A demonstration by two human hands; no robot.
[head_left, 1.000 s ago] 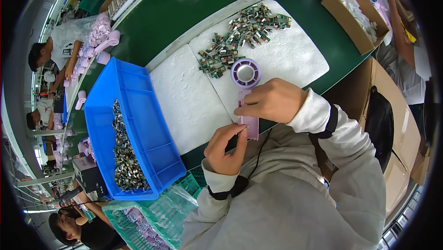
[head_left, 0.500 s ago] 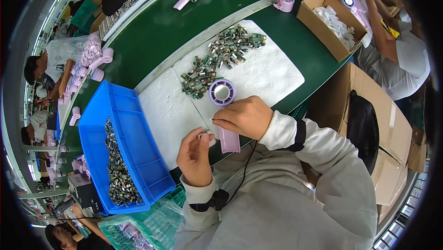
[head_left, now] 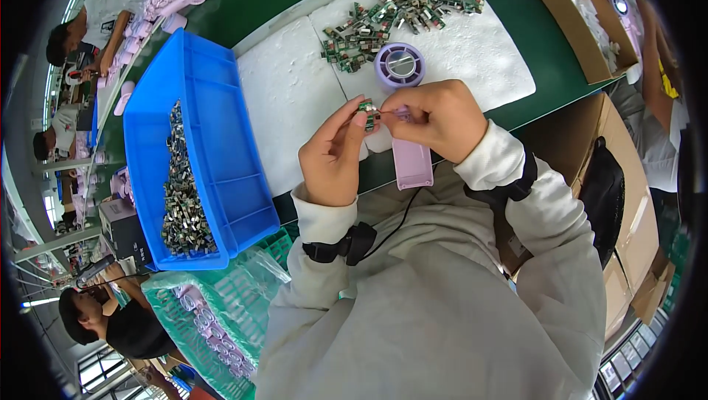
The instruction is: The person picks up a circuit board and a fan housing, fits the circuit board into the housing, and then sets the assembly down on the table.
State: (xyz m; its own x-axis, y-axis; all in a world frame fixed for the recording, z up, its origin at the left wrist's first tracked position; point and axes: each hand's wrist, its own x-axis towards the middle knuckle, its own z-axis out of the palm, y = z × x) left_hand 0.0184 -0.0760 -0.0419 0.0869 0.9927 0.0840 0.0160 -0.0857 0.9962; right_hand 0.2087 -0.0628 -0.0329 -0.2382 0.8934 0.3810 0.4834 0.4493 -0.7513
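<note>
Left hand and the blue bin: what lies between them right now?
In the head view, white foam sheet lies between the left hand and the blue bin; I see nothing lying on that stretch.

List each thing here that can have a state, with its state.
Left hand: closed on a circuit board
Right hand: bent in beside the board, grip unclear
Fan: round head facing up
Fan handle: hollow side up
Blue bin: open, part-filled with small boards
Board pile: loose, heaped on white sheets
Upper-right carton: open, holding white pieces
Green basket: plastic-lined, holding purple parts
</note>
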